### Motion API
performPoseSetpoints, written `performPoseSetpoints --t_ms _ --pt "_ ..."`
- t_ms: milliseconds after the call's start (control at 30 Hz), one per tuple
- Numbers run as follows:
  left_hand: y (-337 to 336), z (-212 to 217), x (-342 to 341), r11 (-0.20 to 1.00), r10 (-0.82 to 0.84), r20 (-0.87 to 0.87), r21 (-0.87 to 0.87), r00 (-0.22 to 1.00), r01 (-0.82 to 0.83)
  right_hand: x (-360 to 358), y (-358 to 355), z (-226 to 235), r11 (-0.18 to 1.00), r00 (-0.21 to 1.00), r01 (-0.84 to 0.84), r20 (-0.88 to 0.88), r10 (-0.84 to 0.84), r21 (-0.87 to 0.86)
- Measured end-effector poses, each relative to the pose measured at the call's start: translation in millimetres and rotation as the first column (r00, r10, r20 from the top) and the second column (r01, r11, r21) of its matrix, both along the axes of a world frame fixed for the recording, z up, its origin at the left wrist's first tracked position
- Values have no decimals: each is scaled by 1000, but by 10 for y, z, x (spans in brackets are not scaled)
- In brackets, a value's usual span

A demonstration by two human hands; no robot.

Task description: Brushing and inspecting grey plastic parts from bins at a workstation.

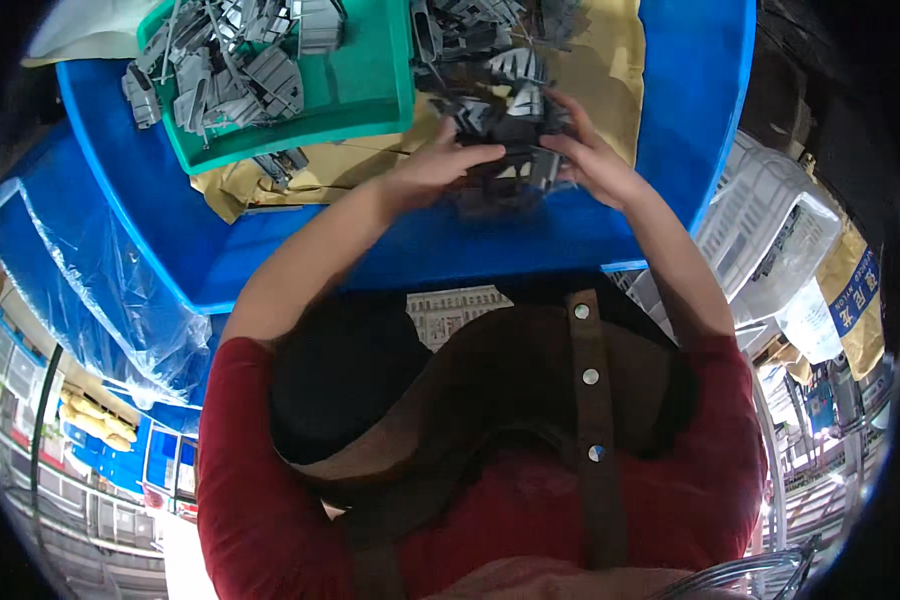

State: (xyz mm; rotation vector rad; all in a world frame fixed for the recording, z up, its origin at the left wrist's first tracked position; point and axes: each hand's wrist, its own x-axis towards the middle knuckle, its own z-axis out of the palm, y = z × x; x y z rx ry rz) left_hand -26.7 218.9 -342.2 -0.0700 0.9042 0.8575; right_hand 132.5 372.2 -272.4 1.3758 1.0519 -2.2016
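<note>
A dark grey plastic part sits between both hands, the left hand and right hand each curled and pinching an end, forearms stretched forward over the blue tabletop, beside a green tray of grey parts on yellow paper.

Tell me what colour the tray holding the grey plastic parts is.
Green. The tray sits on the blue table, seen best in the head view.
</note>
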Motion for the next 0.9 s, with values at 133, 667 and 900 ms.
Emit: performPoseSetpoints --t_ms 133,667,900 --pt "-61 408 -292 908 -60 -325 375 944 187 -178 81 634 990 994 69 -89 -58 121" --pt "-784 812 -1228 936 -61 -942 61 331 347 -1251 1781 -682 392 882 -420 266 390 818" --pt "-917 -129 -990 953 -284 -590 -260 756 155 -1525 1169 -1048 24 680 -458 334 652 889"
